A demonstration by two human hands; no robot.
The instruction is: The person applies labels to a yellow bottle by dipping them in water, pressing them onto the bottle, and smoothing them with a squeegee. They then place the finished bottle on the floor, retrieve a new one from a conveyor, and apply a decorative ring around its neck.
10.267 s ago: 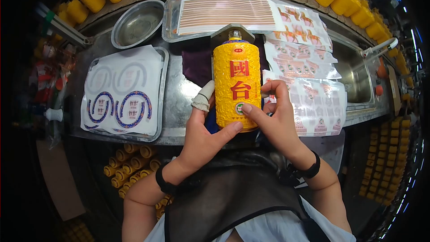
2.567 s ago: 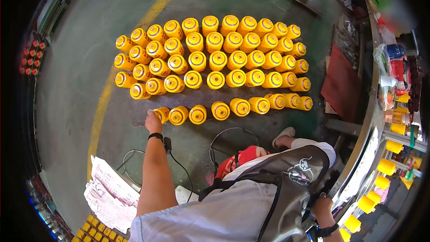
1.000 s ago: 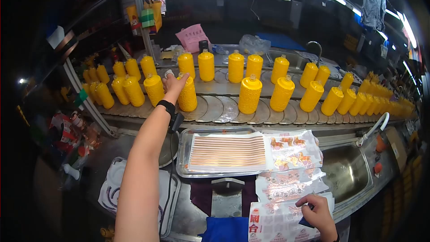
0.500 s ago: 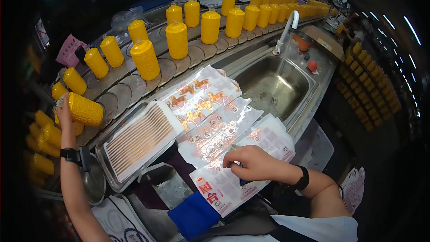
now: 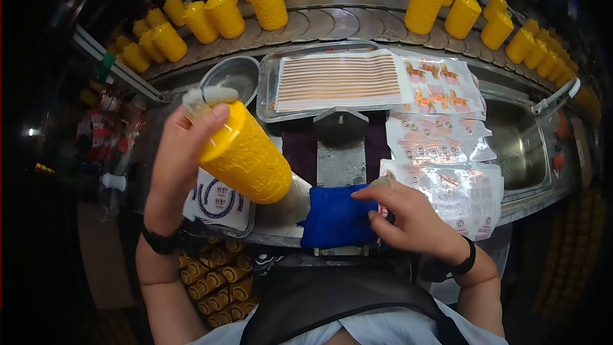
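Observation:
My left hand grips a yellow embossed bottle at its neck end. The bottle leans, its base pointing down and right over the metal worktop. My right hand is at the right edge of a folded blue cloth, with thumb and forefinger apart and nothing visible between them. A whitish covering shows on one of its fingers. Just beyond it lie printed sheets: one with small red marks, one with round emblems and one with golden horses.
A striped sheet lies on a metal tray, beside a metal bowl. Yellow bottles stand along a plated conveyor behind. A sink with a white tap is at right.
My view has turned left. My left hand has brought the yellow bottle from the conveyor side in over the worktop. My right hand has moved from the sheets to the blue cloth and opened its fingers.

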